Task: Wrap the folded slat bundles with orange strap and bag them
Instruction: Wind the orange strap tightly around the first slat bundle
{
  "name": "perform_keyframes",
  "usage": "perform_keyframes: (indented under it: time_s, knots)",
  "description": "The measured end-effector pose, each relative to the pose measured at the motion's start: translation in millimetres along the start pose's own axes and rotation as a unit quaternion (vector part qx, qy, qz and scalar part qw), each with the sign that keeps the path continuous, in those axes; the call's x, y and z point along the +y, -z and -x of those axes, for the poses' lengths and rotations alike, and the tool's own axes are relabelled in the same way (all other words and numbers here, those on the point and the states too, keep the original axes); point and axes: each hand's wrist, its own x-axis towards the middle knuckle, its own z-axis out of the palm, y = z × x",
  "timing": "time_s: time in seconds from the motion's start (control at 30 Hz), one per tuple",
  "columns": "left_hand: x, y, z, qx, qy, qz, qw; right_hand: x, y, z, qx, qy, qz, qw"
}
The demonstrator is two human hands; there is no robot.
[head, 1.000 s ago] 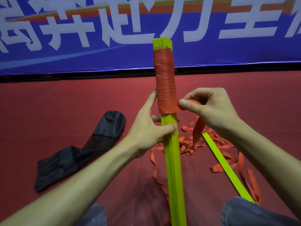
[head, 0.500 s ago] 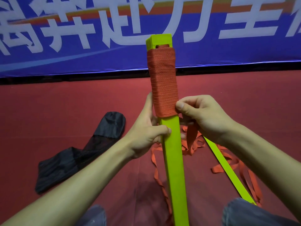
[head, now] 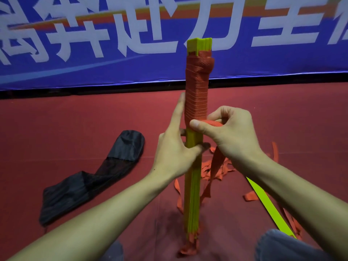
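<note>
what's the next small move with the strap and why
Probably carry the orange strap round the slat bundle for one more turn, just below the last: the right hand pinches it at the wrap's lower edge, the left hand grips the bare bundle.

A blue banner (head: pixel 282 59) with large white characters and an orange-yellow stripe spans the back wall. A black strip (head: pixel 75 92) runs along its foot, meeting a dull red floor (head: pixel 56 125) under dim, even light.
</note>
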Motion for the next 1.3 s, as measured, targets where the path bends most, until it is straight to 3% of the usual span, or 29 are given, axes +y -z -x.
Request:
perform_keyframes:
  time_s: [0.13, 0.33, 0.6, 0.73, 0.83, 0.9, 1.03, 1.17, 1.3]
  knots:
    - [1.3, 10.0, -2.6, -0.009, 0.012, 0.042, 0.999, 8.4, 9.4, -10.1, -0.041, 0.037, 0.01, 0.998]
    - [1.1, 13.8, 0.2, -0.061, 0.076, 0.16, 0.982, 19.3, 24.2, -21.3, -0.031, 0.054, 0.016, 0.998]
    - [-3.2, 12.1, -2.1, -0.153, 0.069, 0.273, 0.947, 19.2, 25.7, -21.3, -0.085, 0.045, -0.033, 0.995]
    - [-0.3, 13.3, -0.5, -0.173, 0.07, 0.313, 0.931, 16.0, 25.2, -19.1, -0.173, 0.006, -0.076, 0.982]
    - [2.0, 13.6, -0.7, -0.187, 0.059, 0.311, 0.93, 18.5, 26.6, -17.4, -0.278, -0.058, -0.143, 0.948]
    - [4.3, 14.5, -0.6, -0.189, 0.053, 0.302, 0.933, 18.3, 26.3, -15.6, -0.306, -0.073, -0.155, 0.937]
    - [11.9, 11.6, -0.3, -0.152, 0.038, 0.28, 0.947, 9.6, 19.5, -8.2, -0.219, -0.063, -0.145, 0.963]
    - [15.9, 8.5, 3.9, -0.073, -0.005, 0.139, 0.988, -1.4, 13.6, -5.9, -0.102, -0.038, -0.105, 0.988]
    - [16.1, 3.2, 6.3, -0.026, -0.011, 0.004, 1.0, -5.4, 8.4, -4.4, -0.044, -0.019, -0.059, 0.997]
